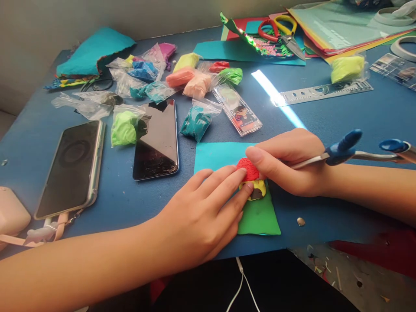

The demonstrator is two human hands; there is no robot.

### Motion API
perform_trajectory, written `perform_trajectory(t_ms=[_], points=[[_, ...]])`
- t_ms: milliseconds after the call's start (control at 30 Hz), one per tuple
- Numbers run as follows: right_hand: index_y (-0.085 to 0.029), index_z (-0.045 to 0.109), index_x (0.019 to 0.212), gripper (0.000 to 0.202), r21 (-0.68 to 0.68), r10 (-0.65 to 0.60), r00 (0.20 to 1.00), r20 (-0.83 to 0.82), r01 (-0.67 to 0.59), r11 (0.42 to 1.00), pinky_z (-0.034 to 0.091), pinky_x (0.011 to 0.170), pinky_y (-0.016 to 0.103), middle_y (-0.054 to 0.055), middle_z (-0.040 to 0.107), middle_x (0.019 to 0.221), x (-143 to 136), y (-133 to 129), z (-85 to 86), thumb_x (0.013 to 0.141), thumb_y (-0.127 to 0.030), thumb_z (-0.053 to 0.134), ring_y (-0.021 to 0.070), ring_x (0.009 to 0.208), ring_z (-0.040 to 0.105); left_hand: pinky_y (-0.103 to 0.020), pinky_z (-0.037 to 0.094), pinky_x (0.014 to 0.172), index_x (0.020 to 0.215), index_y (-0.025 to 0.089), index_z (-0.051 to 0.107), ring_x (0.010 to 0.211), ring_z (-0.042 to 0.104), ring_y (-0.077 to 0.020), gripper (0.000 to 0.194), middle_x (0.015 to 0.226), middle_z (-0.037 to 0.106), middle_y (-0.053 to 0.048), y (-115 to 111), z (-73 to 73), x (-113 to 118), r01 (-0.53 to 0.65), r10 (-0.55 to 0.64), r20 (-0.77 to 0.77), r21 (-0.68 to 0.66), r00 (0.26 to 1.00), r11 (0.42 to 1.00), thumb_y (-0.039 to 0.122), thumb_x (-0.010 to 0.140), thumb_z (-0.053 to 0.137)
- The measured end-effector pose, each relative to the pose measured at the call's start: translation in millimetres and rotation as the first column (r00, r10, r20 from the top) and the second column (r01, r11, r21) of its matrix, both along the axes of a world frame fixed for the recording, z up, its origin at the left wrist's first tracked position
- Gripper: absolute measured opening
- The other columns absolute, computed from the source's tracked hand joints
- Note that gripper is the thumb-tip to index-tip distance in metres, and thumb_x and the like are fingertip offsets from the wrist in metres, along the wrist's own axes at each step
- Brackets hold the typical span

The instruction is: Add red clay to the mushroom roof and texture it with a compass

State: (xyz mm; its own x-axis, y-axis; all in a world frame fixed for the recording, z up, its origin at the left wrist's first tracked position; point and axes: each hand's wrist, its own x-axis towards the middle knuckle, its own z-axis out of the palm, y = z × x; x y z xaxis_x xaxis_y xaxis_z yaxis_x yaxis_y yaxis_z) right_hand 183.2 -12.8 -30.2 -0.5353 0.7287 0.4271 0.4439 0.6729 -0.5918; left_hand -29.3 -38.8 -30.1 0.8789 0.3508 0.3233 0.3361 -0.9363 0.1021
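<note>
My left hand (211,208) lies with outstretched fingers over a small clay picture, its fingertips touching red clay (247,170) and yellow clay (262,187). The red piece has a pitted surface; a dark patch sits within the yellow one. Both are on a card with a light blue upper part (217,154) and a green clay lower part (258,219). My right hand (292,162), closed at the card's right side, grips a metal drawing compass with blue parts (342,149). Its working tip is hidden by my fingers, close to the red clay.
Two phones (156,143) (71,164) lie left. Bagged clay (196,121) in several colours spreads behind the card, near a clear case (238,110). Farther back are scissors (281,37), a ruler (325,92) and coloured sheets (328,30). The table's front edge is close.
</note>
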Motion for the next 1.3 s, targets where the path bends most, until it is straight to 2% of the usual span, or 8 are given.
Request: perform_trajectory(t_ms=[200,333,600,800,1100,1300], points=[[-0.018,0.045,0.053,0.054,-0.065,-0.021,0.999,-0.03,0.019,0.998,0.03,0.043,0.021,-0.005,0.036,0.046,0.7,0.7,4.8,0.102,-0.04,0.033,0.0045,0.044,0.035,-0.046,0.045,0.096,0.136,0.006,0.05,0.128,0.049,-0.0329,0.041,0.137,0.054,-0.019,-1.9,-1.4,-0.1,-0.046,0.042,-0.05,-0.08,0.998,0.996,0.014,0.096,0.041],[-0.018,0.043,0.054,0.055,-0.091,-0.006,1.0,-0.012,0.005,0.996,0.03,0.042,0.021,-0.006,0.036,0.045,-0.2,1.4,8.5,0.102,-0.043,0.032,0.0043,0.043,0.035,-0.048,0.043,0.099,0.136,0.008,0.051,0.129,0.047,-0.0344,0.042,0.139,0.052,-0.02,-3.6,-2.1,0.2,-0.069,0.064,-0.062,-0.097,0.996,0.993,0.015,0.095,0.043],[-0.019,0.043,0.054,0.053,-0.08,-0.041,0.998,-0.057,0.036,0.996,0.031,0.043,0.022,-0.006,0.039,0.045,-1.2,1.3,2.9,0.101,-0.042,0.035,0.0047,0.043,0.038,-0.049,0.041,0.102,0.137,0.01,0.05,0.135,0.042,-0.0341,0.043,0.144,0.046,-0.021,-3.1,-2.5,-0.6,-0.084,0.076,-0.077,-0.114,0.994,0.99,0.016,0.094,0.043],[-0.019,0.041,0.053,0.058,-0.131,-0.054,0.998,-0.02,0.051,0.99,0.031,0.044,0.023,-0.004,0.038,0.046,-2.3,3.7,2.7,0.1,-0.05,0.03,0.0063,0.046,0.04,-0.049,0.04,0.104,0.137,0.009,0.05,0.136,0.042,-0.0338,0.045,0.146,0.045,-0.021,-2.9,-2.5,-0.4,-0.068,0.06,-0.078,-0.112,0.995,0.991,0.015,0.093,0.044],[-0.018,0.042,0.057,0.052,-0.156,0.021,1.0,0.003,-0.02,0.987,0.028,0.045,0.022,-0.006,0.039,0.049,-2.6,5.0,-0.1,0.101,-0.044,0.033,0.0049,0.046,0.035,-0.049,0.041,0.103,0.142,0.005,0.043,0.134,0.043,-0.0352,0.049,0.145,0.045,-0.023,0.3,-2.3,-2.1,-0.02,0.012,-0.106,-0.077,0.994,0.997,0.017,0.094,0.044],[-0.018,0.042,0.056,0.049,-0.172,0.003,0.999,0.036,0.003,0.985,0.027,0.045,0.022,-0.006,0.036,0.048,-2.5,3.4,7.3,0.1,-0.037,0.037,0.0053,0.047,0.035,-0.049,0.041,0.103,0.138,0.008,0.048,0.133,0.045,-0.0335,0.044,0.143,0.048,-0.022,-1.4,-2.7,-0.8,-0.062,0.055,-0.077,-0.092,0.996,0.994,0.016,0.095,0.042]])
